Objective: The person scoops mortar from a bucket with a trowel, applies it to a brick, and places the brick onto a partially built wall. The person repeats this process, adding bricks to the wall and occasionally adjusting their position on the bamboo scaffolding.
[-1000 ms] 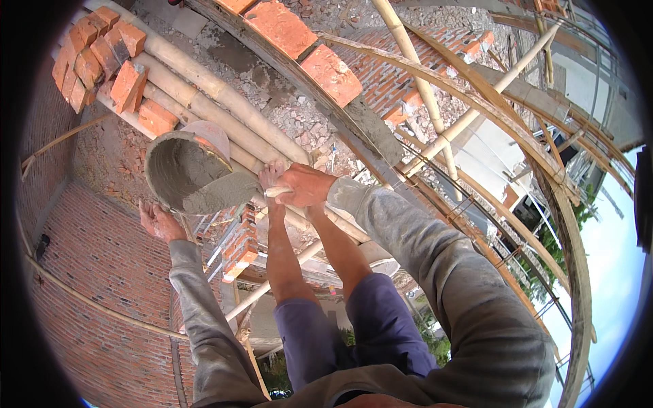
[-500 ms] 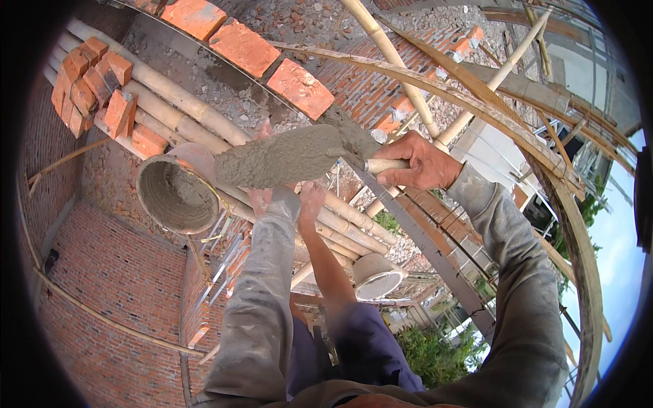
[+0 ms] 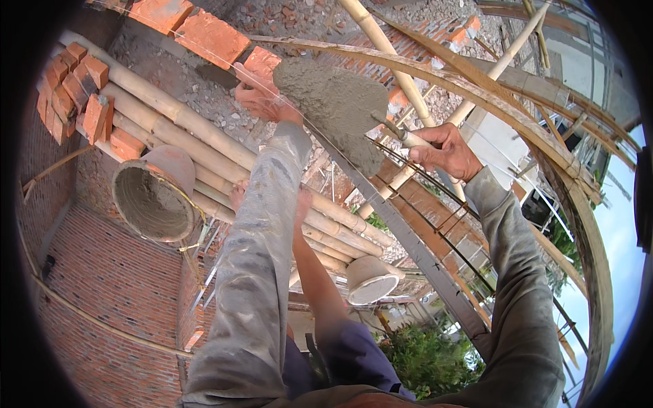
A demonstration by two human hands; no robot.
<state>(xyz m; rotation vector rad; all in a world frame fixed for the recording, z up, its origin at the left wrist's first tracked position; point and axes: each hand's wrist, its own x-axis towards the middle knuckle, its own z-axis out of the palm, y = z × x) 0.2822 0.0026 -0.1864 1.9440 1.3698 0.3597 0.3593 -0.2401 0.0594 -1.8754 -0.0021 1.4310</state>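
Note:
My right hand [image 3: 449,151] grips the handle of a trowel [image 3: 409,139]. Its blade is hidden under wet grey mortar [image 3: 333,95], which lies over the wall line beside the last orange brick [image 3: 262,62]. Some mortar hangs down the near side. My left hand [image 3: 266,100] is at that brick's near side, its index finger stretched along it and the other fingers partly bent. A thin string line [image 3: 221,58] runs along the bricks and passes by this hand; whether the fingers touch it, I cannot tell.
Bamboo poles [image 3: 163,129] form a platform under my bare feet. On it stand a mortar bucket [image 3: 153,197] and a stack of bricks [image 3: 75,88]; another bucket [image 3: 371,280] sits lower right. A bent wooden strip [image 3: 435,71] and an upright bamboo pole [image 3: 384,51] cross near my right hand.
The loaded trowel has moved from above the platform onto the wall line, its mortar now spread beside the brick. My left hand has come up from below the trowel to the brick.

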